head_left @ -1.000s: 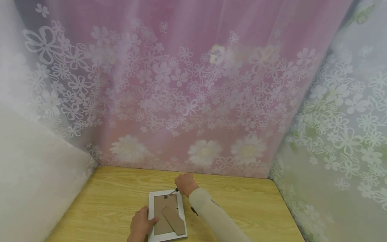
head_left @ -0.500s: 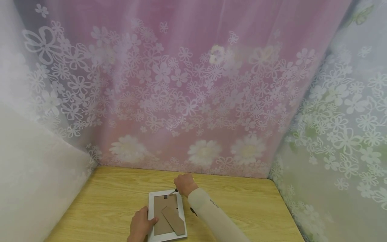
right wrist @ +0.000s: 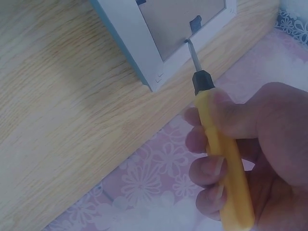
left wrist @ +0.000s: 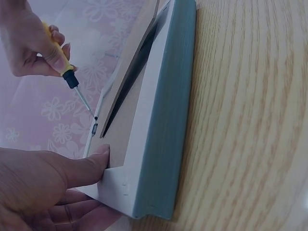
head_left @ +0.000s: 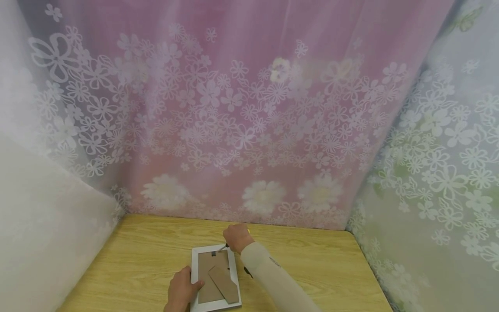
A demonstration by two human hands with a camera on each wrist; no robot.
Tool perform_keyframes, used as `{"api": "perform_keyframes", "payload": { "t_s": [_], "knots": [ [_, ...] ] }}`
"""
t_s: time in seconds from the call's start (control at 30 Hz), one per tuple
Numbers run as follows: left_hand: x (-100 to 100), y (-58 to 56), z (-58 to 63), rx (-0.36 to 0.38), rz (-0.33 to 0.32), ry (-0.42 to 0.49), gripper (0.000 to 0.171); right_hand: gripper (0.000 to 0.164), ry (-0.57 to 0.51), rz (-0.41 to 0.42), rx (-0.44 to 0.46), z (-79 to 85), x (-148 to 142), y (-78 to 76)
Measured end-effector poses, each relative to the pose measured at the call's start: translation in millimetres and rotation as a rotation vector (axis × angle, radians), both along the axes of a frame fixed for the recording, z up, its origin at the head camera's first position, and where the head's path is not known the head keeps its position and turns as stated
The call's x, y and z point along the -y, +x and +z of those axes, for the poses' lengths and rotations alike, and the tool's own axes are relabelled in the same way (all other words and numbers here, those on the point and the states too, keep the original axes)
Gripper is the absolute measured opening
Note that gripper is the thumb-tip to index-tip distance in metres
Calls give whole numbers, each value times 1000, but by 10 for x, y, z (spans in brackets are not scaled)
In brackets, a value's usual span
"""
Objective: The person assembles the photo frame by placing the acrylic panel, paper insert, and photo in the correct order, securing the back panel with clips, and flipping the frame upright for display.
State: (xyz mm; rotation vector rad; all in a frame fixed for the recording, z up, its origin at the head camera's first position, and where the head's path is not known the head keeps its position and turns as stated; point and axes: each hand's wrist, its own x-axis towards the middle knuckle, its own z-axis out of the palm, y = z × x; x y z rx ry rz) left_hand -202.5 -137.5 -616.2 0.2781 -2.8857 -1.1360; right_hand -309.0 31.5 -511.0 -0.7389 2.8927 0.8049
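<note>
A white-edged picture frame (head_left: 200,250) lies face down on the table, its brown backing board and easel flap (head_left: 225,284) facing up. My left hand (head_left: 181,286) grips its left side, thumb over the back and fingers along the outer edge. In the right wrist view my right hand (right wrist: 274,130) holds a yellow screwdriver (right wrist: 224,159) with a black collar, fingers wrapped round the handle. The screwdriver's tip meets the inner edge of the border, beside a dark tab (right wrist: 195,24) on the backing. Whether the tip sits under anything is too small to tell.
The wood-grain table (head_left: 312,260) carries the frame. A pink flowered curtain (head_left: 249,130) hangs behind its far edge, with pale flowered sheets (head_left: 448,173) at the sides. A second small dark tab (right wrist: 140,2) shows on the frame's other inner edge.
My right hand and forearm have shifted very slightly left, and more of the yellow handle shows past the hand. The frame and my left hand stay in place.
</note>
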Motion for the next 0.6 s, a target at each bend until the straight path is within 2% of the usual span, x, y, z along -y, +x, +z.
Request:
{"api": "perform_keyframes", "payload": {
  "t_s": [0.27,0.6],
  "knots": [
    [-4,-5,-8,7,3,-7,40,9,8,6,-17,6,12,18],
    [-2,-5,-11,-23,-4,-21,40,17,37,21,-24,31,75,35]
  ]
}}
